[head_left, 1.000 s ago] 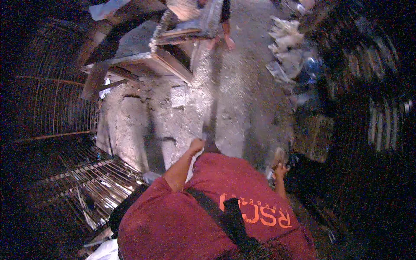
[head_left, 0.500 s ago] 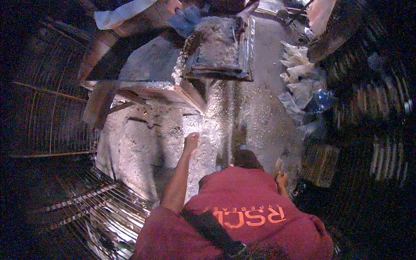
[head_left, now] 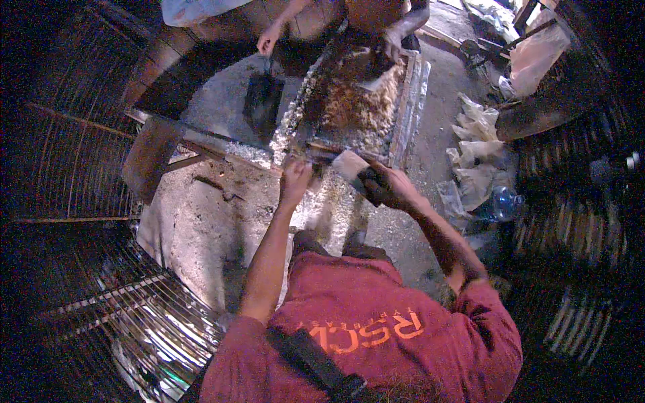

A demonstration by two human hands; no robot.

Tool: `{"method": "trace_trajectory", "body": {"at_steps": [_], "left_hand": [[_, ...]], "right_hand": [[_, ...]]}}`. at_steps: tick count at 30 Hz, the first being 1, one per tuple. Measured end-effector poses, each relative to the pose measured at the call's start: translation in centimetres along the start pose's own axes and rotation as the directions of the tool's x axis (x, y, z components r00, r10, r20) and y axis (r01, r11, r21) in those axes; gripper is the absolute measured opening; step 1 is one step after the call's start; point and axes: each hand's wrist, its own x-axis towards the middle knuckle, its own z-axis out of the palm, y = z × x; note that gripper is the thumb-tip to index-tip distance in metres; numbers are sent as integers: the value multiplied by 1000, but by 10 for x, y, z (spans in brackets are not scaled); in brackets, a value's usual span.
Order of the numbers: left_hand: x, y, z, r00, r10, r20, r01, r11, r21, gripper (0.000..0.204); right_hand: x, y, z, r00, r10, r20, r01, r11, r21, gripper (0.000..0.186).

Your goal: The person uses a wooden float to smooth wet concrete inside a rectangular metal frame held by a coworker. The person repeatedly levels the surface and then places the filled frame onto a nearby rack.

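My right hand grips a pale, flat-faced block-like tool at the near edge of a wooden-framed tray. The tool's exact kind does not show. My left hand is closed beside the tray's near left corner; its fingers are blurred, and what they hold, if anything, I cannot make out. Brown and whitish loose shredded material lies in the tray. Across from me, another person's hand reaches over the tray, and their other hand is above a dark blurred object.
Left of the tray is a grey-surfaced table with pale crumbs along its edge. Plastic bags and a clear bluish bottle lie on the right. A slatted bamboo structure stands at lower left; pale bits litter the floor.
My right hand has come up from low at the right to the tray's near edge with the pale tool. My left hand has risen toward the tray. The other person's hands have shifted.
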Motion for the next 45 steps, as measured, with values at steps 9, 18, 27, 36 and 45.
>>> {"method": "trace_trajectory", "body": {"at_steps": [9,18,27,36,45], "left_hand": [[74,63,34,996,85,33,-91,909,408,22],[103,15,18,979,-6,202,-41,973,226,17],[110,-2,22,958,71,279,-111,985,130,18],[111,-30,24,974,-26,223,15,999,50,22],[98,26,23,975,42,218,-23,996,-85,14]], "right_hand": [[133,140,-19,888,12,-459,-168,939,-301,29],[121,-15,87,926,85,-368,-186,951,-247,25],[167,-7,76,841,275,-465,-370,921,-123,31],[189,-56,51,776,447,-445,-533,842,-84,39],[60,29,25,857,402,-323,-476,857,-197,25]]}}
